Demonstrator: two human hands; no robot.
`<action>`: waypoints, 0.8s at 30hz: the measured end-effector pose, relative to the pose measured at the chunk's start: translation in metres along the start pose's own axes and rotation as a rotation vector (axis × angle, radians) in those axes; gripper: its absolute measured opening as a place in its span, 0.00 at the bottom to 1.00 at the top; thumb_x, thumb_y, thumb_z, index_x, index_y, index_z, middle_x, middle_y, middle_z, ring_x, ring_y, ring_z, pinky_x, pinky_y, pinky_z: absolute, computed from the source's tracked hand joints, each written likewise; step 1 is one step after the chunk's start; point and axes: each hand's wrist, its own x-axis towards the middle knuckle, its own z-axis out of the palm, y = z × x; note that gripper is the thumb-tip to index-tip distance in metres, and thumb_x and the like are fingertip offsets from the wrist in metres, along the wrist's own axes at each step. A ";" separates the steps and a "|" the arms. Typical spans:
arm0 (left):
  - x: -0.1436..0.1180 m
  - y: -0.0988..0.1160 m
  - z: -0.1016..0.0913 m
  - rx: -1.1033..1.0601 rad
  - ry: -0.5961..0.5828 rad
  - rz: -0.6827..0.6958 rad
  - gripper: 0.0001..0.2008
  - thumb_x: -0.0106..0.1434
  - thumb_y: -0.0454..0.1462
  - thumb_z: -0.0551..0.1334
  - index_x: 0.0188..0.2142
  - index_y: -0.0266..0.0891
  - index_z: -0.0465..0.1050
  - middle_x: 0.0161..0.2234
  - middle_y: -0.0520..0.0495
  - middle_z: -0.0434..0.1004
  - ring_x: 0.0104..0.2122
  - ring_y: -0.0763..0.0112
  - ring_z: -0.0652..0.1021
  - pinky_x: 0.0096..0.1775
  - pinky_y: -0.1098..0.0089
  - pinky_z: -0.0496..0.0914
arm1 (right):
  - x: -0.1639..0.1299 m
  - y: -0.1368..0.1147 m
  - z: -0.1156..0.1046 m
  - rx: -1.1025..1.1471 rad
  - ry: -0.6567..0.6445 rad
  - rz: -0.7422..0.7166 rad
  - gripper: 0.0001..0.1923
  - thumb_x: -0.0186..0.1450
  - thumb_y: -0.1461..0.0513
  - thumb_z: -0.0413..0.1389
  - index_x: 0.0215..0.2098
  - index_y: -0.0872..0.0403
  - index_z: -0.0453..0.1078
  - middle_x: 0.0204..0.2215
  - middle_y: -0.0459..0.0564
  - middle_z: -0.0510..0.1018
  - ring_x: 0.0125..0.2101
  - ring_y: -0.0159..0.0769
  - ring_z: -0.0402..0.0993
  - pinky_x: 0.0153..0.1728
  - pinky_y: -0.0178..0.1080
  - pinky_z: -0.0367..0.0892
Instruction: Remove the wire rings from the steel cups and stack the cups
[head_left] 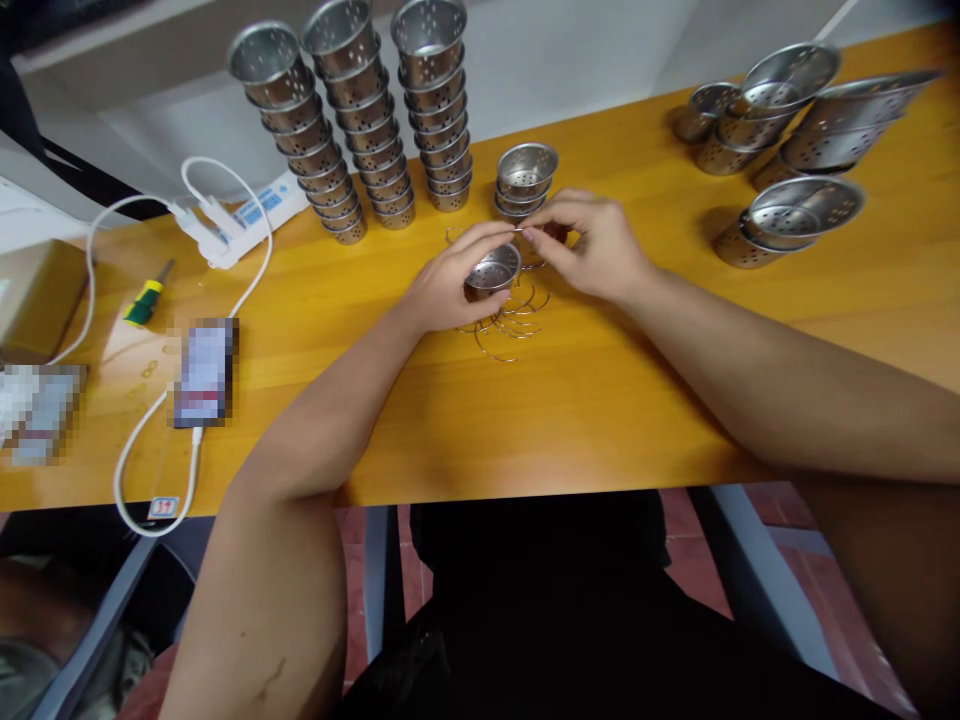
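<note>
My left hand (457, 280) is wrapped round a small perforated metal cup (493, 270), thumb at the near side and fingers along the far side. My right hand (589, 240) pinches a thin piece of wire (519, 230) between thumb and fingertips at the cup's far rim, close to the left fingertips. Several curved thin wires (514, 322) lie loose on the table under and in front of the cup. Just behind the hands stands a short stack of similar cups (526, 172).
Tall stacks of perforated cups (437, 110) line the wall, with more cups (795, 215) at the right. On the left are a power strip (251, 220), a screwdriver (146, 300), a phone (204, 372) with a white cable and a cardboard box (45, 300). The wooden table's edge (570, 485) is near my body.
</note>
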 end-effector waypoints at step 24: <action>0.008 -0.104 0.024 0.115 0.183 0.210 0.54 0.79 0.61 0.80 0.88 0.49 0.56 0.82 0.31 0.77 0.83 0.36 0.82 0.86 0.37 0.77 | 0.021 0.061 0.030 0.284 0.245 -0.232 0.40 0.79 0.18 0.68 0.49 0.41 0.89 0.37 0.56 0.85 0.36 0.51 0.78 0.40 0.58 0.78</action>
